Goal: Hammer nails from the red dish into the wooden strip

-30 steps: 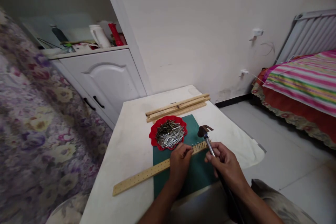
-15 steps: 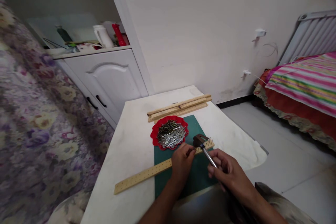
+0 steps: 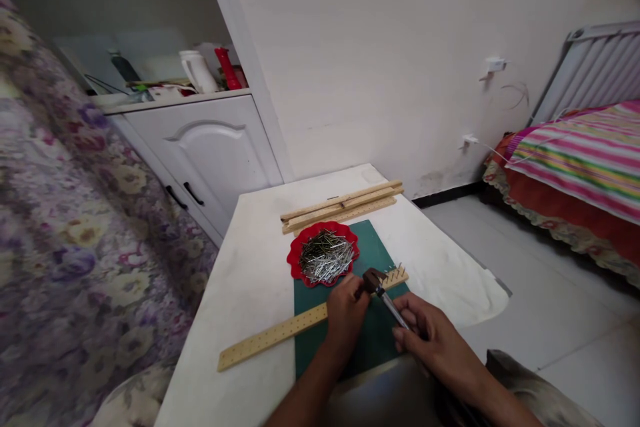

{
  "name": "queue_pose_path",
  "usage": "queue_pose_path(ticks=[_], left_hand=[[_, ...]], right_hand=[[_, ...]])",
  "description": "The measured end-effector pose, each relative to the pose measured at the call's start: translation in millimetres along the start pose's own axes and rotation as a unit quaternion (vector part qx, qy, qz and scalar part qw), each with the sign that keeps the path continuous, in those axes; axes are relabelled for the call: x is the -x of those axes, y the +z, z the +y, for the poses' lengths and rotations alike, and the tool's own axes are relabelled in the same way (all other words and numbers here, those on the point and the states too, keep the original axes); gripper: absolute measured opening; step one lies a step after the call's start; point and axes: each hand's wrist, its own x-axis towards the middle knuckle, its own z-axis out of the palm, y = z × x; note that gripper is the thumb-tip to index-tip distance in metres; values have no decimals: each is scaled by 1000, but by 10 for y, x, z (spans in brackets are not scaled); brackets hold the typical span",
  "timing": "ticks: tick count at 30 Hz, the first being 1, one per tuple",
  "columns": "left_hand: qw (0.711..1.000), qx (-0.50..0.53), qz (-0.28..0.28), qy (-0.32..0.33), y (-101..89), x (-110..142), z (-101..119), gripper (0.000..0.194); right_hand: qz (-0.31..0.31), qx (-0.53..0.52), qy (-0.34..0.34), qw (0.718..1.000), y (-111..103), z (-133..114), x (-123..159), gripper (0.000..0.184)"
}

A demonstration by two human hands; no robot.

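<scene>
A claw hammer [image 3: 393,308] with a dark head and a shiny metal shaft is gripped by my right hand [image 3: 427,333]. Its head is low over the drilled wooden strip [image 3: 275,340], right beside the fingertips of my left hand [image 3: 347,310]. Those left fingers are pinched together at the strip; what lies between them is hidden by the hammer head. Several nails [image 3: 396,273] stand up from the strip's right end. The strip lies slantwise across a green mat [image 3: 370,247]. Behind my left hand, a red scalloped dish [image 3: 295,260] holds a heap of loose nails [image 3: 327,257].
More wooden strips [image 3: 345,203] lie stacked at the back of the white-covered table [image 3: 240,280]. A white cabinet [image 3: 215,147] and a floral curtain [image 3: 75,247] stand to the left. On the right is a bed [image 3: 590,160] with a striped cover.
The hammer head has come down and to the left, closer to my left fingertips. My right hand has lowered slightly with it; my left hand stays in place.
</scene>
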Motion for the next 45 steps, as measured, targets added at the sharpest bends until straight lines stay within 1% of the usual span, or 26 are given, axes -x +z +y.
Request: queue_pose_path(ticks=[5, 10, 13, 16, 20, 22, 24, 26, 28, 30, 32, 36, 39, 42, 45], left_hand=[[1000, -1, -1, 7, 1, 2, -5, 16], [1000, -12, 3, 15, 5, -1, -26, 15], [1000, -7, -4, 25, -2, 9, -28, 12], [999, 13, -15, 31, -34, 51, -8, 12], [999, 6, -17, 44, -171, 117, 26, 13], [999, -19, -9, 50, -295, 114, 18, 13], [997, -59, 12, 49, -441, 73, -15, 13], [992, -121, 30, 28, -577, 9, -64, 14], [980, -198, 27, -12, -674, -54, -113, 14], [964, -263, 9, -43, -717, -102, -148, 16], [953, -300, -9, -50, -717, -134, -166, 20], [945, -321, -38, -41, -680, -197, -179, 26], [947, -308, -60, -64, -673, -256, -191, 25], [950, -292, -63, -93, -688, -289, -196, 20], [948, -294, -61, -100, -726, -274, -165, 17]], right_hand=[[14, 22, -6, 1000, -2, -6, 1, 4], [4, 11, 23, 1000, -14, 5, -3, 4], [7, -9, 20, 1000, -36, 12, -13, 10], [22, -30, 11, 999, -61, 6, -43, 15], [38, -47, 4, 998, -79, 24, -95, 17], [41, -49, 2, 998, -78, 46, -113, 16], [43, -50, -1, 998, -71, 68, -124, 16], [41, -50, -4, 998, -60, 87, -133, 15], [37, -50, -7, 998, -47, 105, -140, 14], [35, -49, -11, 998, -37, 121, -148, 14], [34, -49, -9, 998, -34, 132, -156, 15], [38, -49, -4, 998, -40, 132, -165, 17], [41, -51, -4, 998, -41, 121, -164, 17], [39, -49, -3, 998, -37, 106, -162, 17], [38, -46, -1, 998, -32, 92, -164, 18]])
